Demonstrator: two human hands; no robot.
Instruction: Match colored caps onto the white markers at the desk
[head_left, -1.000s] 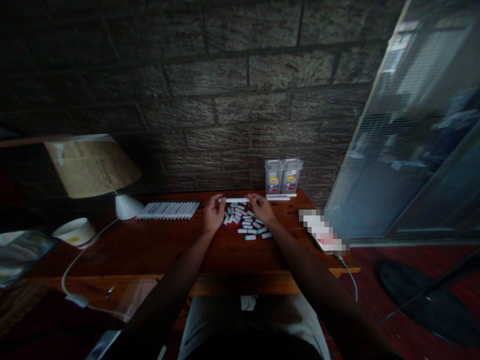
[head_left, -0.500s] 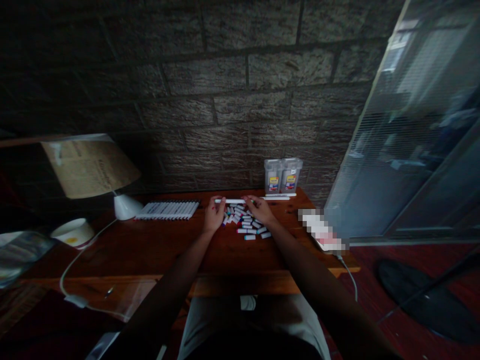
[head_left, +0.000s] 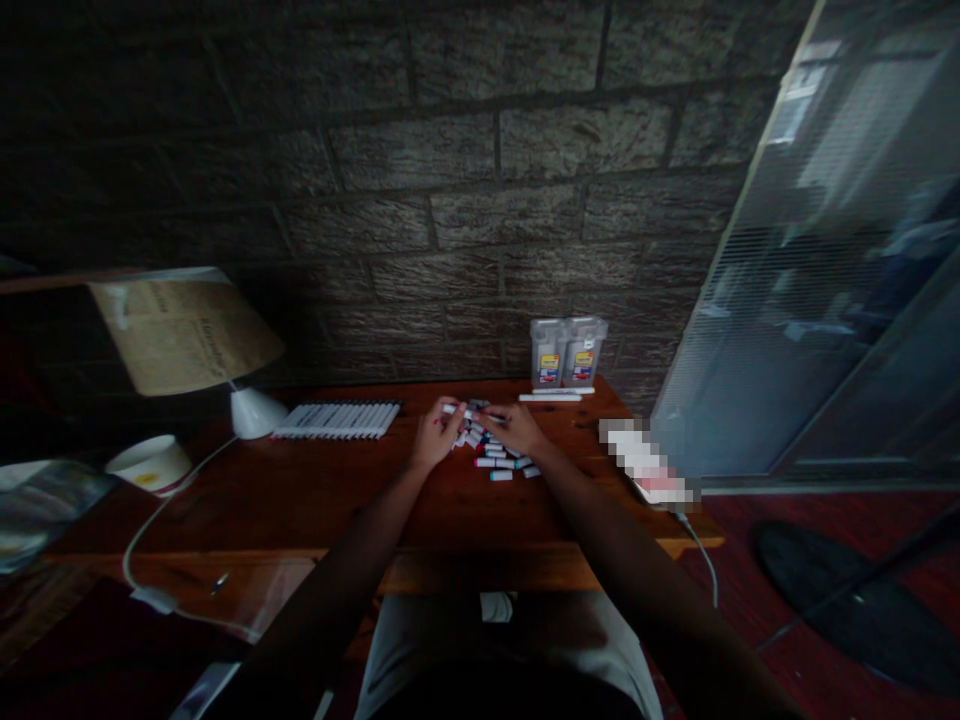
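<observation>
Both my hands meet over a heap of small white marker caps (head_left: 501,460) on the wooden desk (head_left: 315,500). My left hand (head_left: 435,438) is closed around the end of a white marker (head_left: 454,411). Close beside it, my right hand (head_left: 514,428) has its fingers curled and pinched at the marker's other end. The marker is mostly hidden between the hands. A row of white markers (head_left: 337,420) lies side by side to the left of my hands.
Two clear plastic boxes (head_left: 568,352) stand against the brick wall, with two loose markers (head_left: 551,396) in front of them. A lamp (head_left: 187,340), its cable (head_left: 150,530) and a cup (head_left: 148,464) are at the left. A blurred flat item (head_left: 649,462) lies at the right edge.
The hands, which held a long marker stretched between them, have come together over the cap pile. The marker is now mostly covered by them.
</observation>
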